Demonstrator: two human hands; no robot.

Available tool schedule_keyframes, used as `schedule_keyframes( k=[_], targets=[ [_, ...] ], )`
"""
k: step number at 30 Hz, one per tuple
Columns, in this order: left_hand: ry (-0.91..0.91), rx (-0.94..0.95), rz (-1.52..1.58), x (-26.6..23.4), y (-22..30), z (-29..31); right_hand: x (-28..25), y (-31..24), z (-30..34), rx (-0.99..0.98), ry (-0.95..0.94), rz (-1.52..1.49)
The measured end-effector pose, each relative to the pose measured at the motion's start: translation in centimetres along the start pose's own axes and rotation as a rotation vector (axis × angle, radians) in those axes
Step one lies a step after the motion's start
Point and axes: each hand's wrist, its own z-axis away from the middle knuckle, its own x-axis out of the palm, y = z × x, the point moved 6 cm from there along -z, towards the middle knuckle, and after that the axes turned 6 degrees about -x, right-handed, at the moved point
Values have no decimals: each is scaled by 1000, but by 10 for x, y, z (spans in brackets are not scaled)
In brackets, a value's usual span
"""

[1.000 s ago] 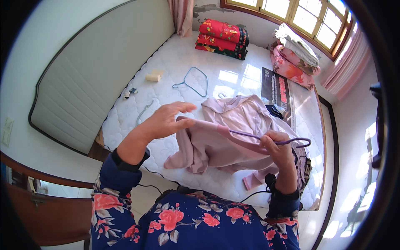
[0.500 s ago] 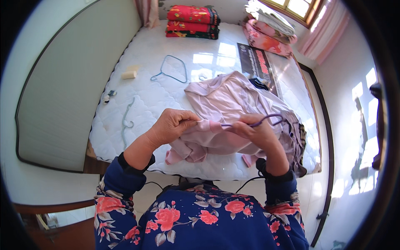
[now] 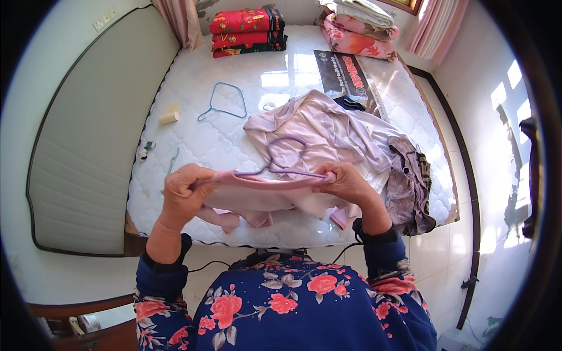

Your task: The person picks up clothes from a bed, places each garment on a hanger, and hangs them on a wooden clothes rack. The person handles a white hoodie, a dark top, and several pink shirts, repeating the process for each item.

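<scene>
Stretched between my hands above the near edge of the bed is a pale pink long-sleeved shirt [image 3: 252,200] with a darker pink neckband. A purple clothes hanger [image 3: 275,170] lies along its neckline, the hook standing up on the far side and the outer ends hidden by cloth. My left hand [image 3: 186,194] is closed, pinching the shirt at the left end of the neckband. At the other end my right hand [image 3: 344,182] grips the neckband beside the hanger's right arm. Behind them a pale lilac garment [image 3: 319,120] lies spread on the mattress.
On the quilted white mattress [image 3: 193,137] lie a blue hanger [image 3: 227,109], a pale green hanger [image 3: 174,159] and a cream roll [image 3: 168,118]. Dark checked clothing [image 3: 410,193] sits at right. Folded red bedding [image 3: 246,29] and pink blankets [image 3: 360,38] stand at the far end.
My hands have moved apart, drawing the neckband taut. The hanger has turned so its hook points away from me; my right hand has shifted from the hanger to the neckband.
</scene>
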Motion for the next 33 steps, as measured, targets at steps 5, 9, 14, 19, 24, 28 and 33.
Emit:
schedule_keyframes(
  k=[5,9,14,19,24,28,33],
  targets=[
    [35,-143,81,-4,-8,2,-9,31,6,27,45,-227],
    [8,-164,96,1,-4,8,-17,27,4,-18,58,-460],
    [11,-126,103,9,14,14,-14,9,-1,-73,-17,-287],
    [177,-60,-119,-7,35,12,8,-30,-16,-195,-288,-271],
    [532,5,-411,-71,58,17,40,-78,-27,-159,-527,-584],
    [894,-160,-792,-107,76,58,94,-112,-18,-272,-515,-803],
    [266,-622,459,-32,58,123,161,-126,-12,-311,-400,-908]
  ],
)
